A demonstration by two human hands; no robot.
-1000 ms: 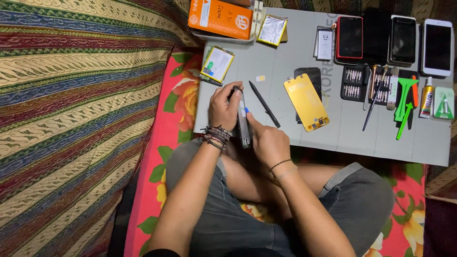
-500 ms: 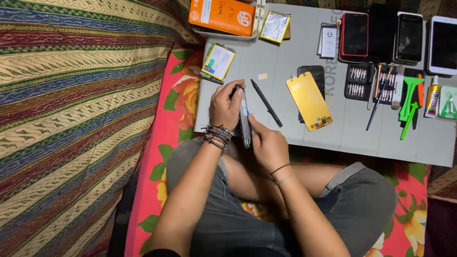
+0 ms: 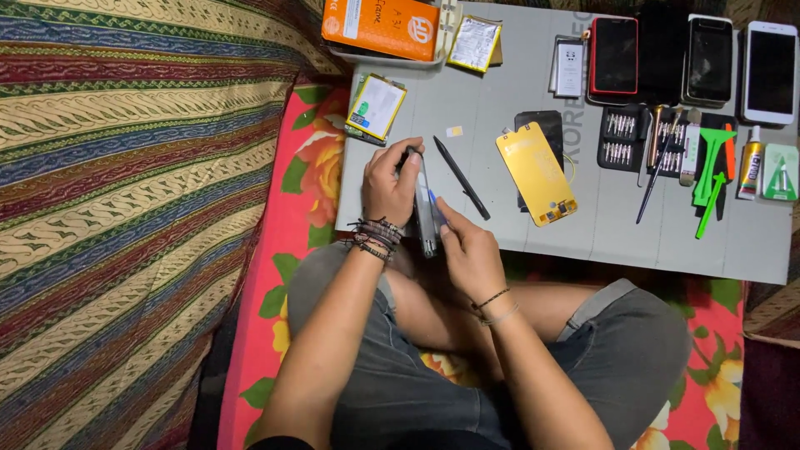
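Note:
My left hand (image 3: 390, 185) grips a slim phone (image 3: 426, 208) held on edge over the near left part of the grey work board (image 3: 500, 233). My right hand (image 3: 467, 250) presses against the phone's right side, with a small blue pick (image 3: 432, 199) between its fingertips at the phone's edge. A black spudger (image 3: 461, 177) lies on the board just right of the hands. Beyond it rests a yellow phone panel (image 3: 536, 173) on a dark screen part.
An orange box (image 3: 382, 27), two battery packs (image 3: 375, 108), several phones (image 3: 708, 58), a bit set (image 3: 621, 137), green pry tools (image 3: 712, 167) and a glue tube (image 3: 750, 162) lie on the board. A striped cloth (image 3: 125, 183) lies left; a floral mat (image 3: 283, 250) lies under my legs.
Both hands stay on the phone in the same place; the view has shifted slightly, nothing else moved.

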